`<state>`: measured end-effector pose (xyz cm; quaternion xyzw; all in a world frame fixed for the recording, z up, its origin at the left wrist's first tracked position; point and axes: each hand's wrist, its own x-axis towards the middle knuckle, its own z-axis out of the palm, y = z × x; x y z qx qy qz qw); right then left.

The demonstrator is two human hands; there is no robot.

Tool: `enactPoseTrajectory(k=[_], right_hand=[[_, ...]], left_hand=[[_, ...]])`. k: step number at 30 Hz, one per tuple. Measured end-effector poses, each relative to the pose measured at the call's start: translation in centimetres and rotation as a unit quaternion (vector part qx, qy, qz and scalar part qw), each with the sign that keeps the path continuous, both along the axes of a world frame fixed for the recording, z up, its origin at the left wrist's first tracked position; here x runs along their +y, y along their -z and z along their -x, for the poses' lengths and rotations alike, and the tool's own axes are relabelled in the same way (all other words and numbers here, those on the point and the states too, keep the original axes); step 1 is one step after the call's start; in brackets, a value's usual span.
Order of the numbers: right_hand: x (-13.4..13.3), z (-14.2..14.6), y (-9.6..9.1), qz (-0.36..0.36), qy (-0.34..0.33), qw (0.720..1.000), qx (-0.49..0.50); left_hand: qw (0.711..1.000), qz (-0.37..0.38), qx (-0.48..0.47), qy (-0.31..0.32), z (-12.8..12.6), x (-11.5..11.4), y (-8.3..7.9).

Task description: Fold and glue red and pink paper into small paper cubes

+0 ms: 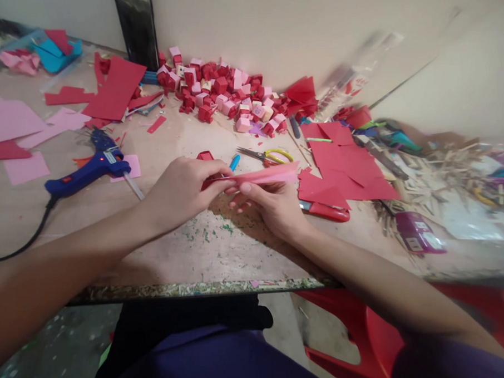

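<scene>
A narrow folded piece of pink paper (272, 173) is held up over the table, pinched from both sides. My left hand (185, 183) closes thumb and fingers on its left end. Beneath it my right hand (273, 207) grips the same paper between thumb and fingers, the other fingers curled below. Just behind the hands lie yellow-handled scissors (271, 156), a blue pen-like item (234, 162) and a small red paper box (205, 156), partly hidden by the left hand. A red-handled cutter (328, 211) rests right of my right hand.
A blue glue gun (86, 171) with a cord lies at left. Many small red and pink paper cubes (220, 87) are heaped against the wall. Red paper sheets (343, 163) lie at right, near a purple tape-like object (419, 233) and scattered sticks (444, 192). A red chair (345, 330) stands below the table edge.
</scene>
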<state>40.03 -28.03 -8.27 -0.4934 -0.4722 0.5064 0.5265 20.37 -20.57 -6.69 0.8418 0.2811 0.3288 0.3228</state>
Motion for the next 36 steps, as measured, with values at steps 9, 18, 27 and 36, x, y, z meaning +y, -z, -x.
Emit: enactPoseTrajectory(k=[9,18,27,36], right_hand=[[-0.03,-0.04,-0.08,0.001,-0.004,1.0,0.008],[0.3,-0.27,-0.04,-0.024,-0.001,1.0,0.013],[0.18,-0.55,-0.42,-0.021,0.008,1.0,0.012],[0.33,-0.3,-0.41,-0.009,0.047,0.999,0.004]], left_hand=[[0.999,0.032,-0.01,-0.005,0.08,0.08,-0.24],[0.975,0.21,0.017,0.072,0.46,0.76,-0.22],[0.976,0.2,0.039,0.083,0.59,0.9,-0.45],[0.985,0.145,0.063,0.075,0.62,0.91,-0.45]])
